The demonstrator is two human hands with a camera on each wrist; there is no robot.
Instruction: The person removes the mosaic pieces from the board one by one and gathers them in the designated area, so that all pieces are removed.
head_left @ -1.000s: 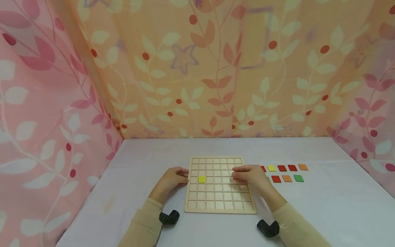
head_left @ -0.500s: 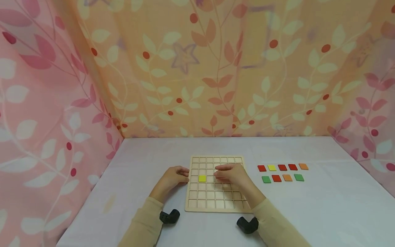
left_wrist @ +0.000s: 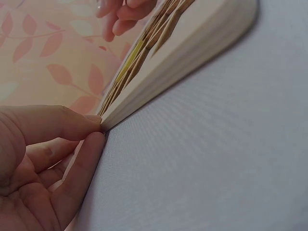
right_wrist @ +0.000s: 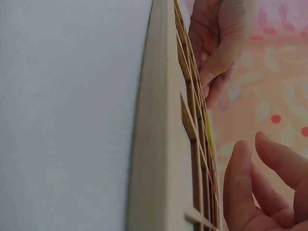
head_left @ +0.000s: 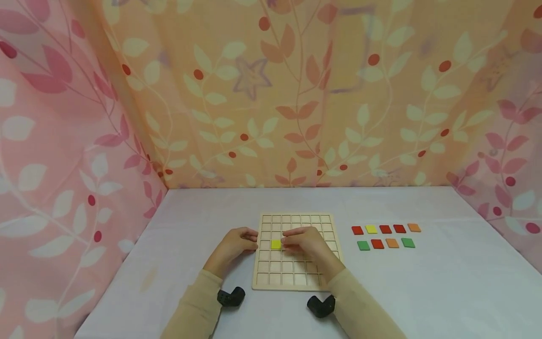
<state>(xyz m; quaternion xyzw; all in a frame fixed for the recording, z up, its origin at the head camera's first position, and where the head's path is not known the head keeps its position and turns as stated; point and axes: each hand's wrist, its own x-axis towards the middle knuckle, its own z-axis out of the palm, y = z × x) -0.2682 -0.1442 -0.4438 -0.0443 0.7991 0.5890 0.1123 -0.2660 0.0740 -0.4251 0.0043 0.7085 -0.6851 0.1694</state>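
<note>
A wooden grid board [head_left: 288,281] lies on the table, a yellow square tile [head_left: 275,244] sitting in one of its left-hand cells. At the board's left side, my left hand [head_left: 232,245] holds the edge; in the left wrist view its thumb and a fingertip [left_wrist: 94,139] meet at that edge. My right hand [head_left: 306,242] is over the middle of the board, its fingertips just right of the yellow tile. The right wrist view shows its thumb and fingers [right_wrist: 239,168] apart, with nothing between them.
To the right of the board, two rows of loose square tiles lie on the white tabletop [head_left: 444,273], among them a red tile [head_left: 357,230], an orange tile [head_left: 414,228] and a green tile [head_left: 363,246]. A patterned cloth [head_left: 254,117] rises behind the table.
My right hand has moved left across the board, from its right side to the yellow tile, uncovering the nearest loose tiles. The left hand stays at the board's edge.
</note>
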